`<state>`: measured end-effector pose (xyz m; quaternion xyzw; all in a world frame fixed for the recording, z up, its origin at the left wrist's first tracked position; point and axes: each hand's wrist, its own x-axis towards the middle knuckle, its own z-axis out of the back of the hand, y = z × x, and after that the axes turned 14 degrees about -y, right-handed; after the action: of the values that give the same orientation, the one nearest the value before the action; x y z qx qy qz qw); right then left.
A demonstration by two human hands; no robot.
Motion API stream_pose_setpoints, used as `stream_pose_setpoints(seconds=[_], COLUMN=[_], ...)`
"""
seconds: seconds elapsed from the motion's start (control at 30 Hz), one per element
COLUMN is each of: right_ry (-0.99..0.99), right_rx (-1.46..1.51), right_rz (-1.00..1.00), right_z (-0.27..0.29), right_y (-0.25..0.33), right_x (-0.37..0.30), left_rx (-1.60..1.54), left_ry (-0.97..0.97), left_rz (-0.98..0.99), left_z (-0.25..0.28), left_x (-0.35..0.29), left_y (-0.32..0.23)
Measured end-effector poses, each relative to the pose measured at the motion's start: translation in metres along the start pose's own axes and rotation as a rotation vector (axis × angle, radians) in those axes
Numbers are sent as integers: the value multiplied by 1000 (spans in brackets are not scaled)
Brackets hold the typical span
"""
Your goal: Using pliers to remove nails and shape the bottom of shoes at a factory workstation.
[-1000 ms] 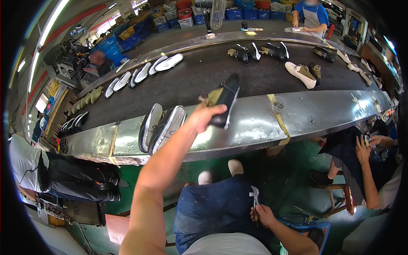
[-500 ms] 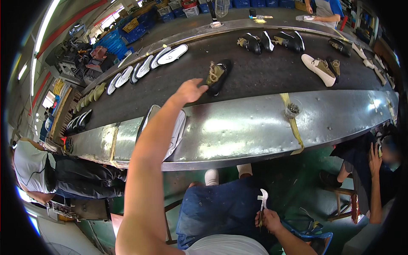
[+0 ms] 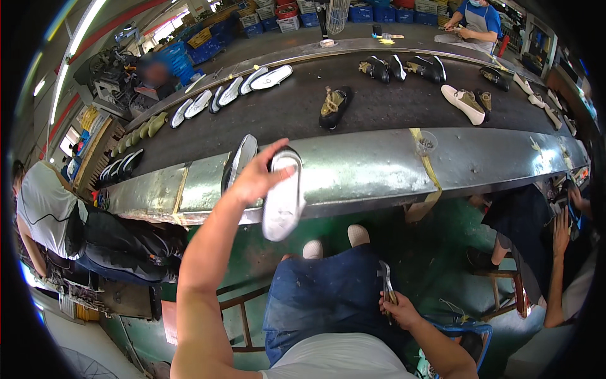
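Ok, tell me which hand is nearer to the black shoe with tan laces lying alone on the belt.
Left. The left hand grips a white sole at the belt's metal edge, just below the black shoe. The right hand sits low by the lap, holding a metal tool.

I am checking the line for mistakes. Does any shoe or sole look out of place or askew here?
One does. The black shoe with tan laces lies alone mid-belt, tipped on its side, apart from the neat sole row. The left hand holds a white sole off the belt; its mate overhangs the metal edge.
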<state>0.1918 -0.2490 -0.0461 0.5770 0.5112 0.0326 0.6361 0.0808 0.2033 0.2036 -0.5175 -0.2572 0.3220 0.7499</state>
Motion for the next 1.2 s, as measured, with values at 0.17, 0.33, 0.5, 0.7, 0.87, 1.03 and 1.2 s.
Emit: stream_pose_setpoints(seconds=[0.17, 0.33, 0.5, 0.7, 0.87, 1.03, 1.2], right_ry=[55, 110, 255, 390, 403, 303, 36], right_rx=[-296, -604, -656, -469, -339, -784, -911], right_rz=[261, 364, 253, 146, -143, 65, 768], right_z=[-11, -31, -45, -61, -68, -66, -67], right_y=[31, 87, 90, 91, 123, 112, 45], right_x=[-30, -64, -73, -55, -50, -21, 16], left_rx=[-410, -653, -487, -292, -59, -70, -339], left_ry=[84, 120, 139, 133, 95, 69, 43], left_rz=[-18, 250, 180, 81, -24, 3, 115], left_z=[-73, -150, -139, -137, -134, -132, -141], left_x=[-142, -214, -217, -225, -217, -206, -194], left_y=[68, 133, 141, 146, 138, 142, 179])
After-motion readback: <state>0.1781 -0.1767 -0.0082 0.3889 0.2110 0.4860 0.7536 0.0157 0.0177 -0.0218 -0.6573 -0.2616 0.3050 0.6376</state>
